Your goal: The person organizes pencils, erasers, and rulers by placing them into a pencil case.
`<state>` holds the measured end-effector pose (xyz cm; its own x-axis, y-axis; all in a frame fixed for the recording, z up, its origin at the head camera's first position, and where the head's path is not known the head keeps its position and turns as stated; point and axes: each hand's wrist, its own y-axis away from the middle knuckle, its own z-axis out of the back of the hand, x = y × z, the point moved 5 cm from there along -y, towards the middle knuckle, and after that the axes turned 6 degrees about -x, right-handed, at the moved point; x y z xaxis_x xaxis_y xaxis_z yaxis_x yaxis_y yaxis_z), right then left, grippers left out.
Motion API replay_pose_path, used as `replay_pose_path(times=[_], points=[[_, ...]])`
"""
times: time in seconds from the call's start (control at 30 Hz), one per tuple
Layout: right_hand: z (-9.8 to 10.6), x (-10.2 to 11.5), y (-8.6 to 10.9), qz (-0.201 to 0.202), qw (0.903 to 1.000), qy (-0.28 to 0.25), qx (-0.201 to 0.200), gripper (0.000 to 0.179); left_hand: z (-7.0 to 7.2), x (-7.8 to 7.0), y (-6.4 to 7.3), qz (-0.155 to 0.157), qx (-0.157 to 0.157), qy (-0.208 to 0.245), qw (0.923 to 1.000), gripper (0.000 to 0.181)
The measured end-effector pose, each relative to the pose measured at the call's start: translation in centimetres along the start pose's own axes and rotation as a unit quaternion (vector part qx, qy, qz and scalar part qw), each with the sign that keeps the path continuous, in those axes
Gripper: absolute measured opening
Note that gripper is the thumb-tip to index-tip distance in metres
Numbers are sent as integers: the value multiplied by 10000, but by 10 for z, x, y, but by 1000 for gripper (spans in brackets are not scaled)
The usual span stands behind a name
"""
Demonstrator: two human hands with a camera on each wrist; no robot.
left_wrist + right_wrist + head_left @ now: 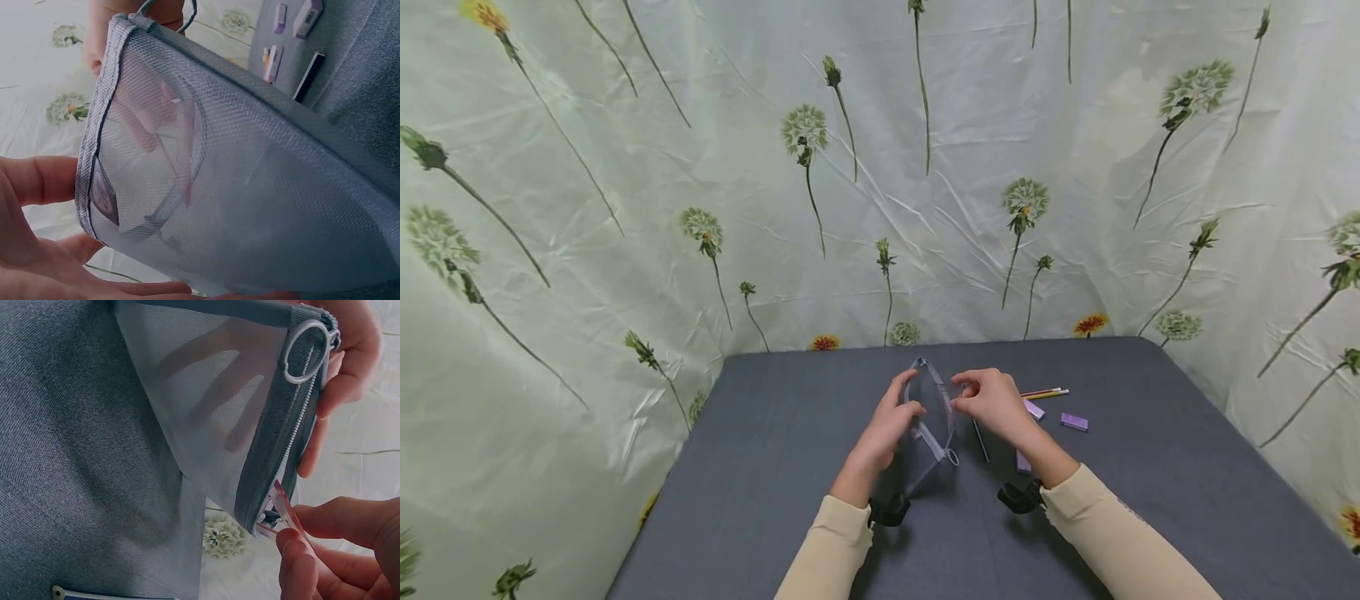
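My left hand grips a grey mesh zip pouch by its top edge, thumb on one side and fingers spread behind the mesh. The pouch's zip is undone, with a ring pull at one end. At the far end of the opening, my right hand pinches a clear pink plastic piece with a straight edge. Part of this piece reaches inside the pouch and shows through the mesh in the left wrist view. Its full shape is hidden by mesh and fingers; I cannot tell its kind.
Right of the pouch lie a dark slim stick, red and yellow pencils and several small purple-and-white blocks, one farther right. They rest on a dark grey table. A flower-printed curtain hangs behind it.
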<state>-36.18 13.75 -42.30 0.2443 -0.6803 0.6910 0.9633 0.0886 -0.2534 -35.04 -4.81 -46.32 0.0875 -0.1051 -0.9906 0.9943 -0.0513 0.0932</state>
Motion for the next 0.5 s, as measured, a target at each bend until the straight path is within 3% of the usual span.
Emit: replay_pose_path(times=[0.5], points=[[-11, 6, -2, 105, 9995, 285, -72, 37, 6, 2, -4, 135, 137, -236, 9995, 70]])
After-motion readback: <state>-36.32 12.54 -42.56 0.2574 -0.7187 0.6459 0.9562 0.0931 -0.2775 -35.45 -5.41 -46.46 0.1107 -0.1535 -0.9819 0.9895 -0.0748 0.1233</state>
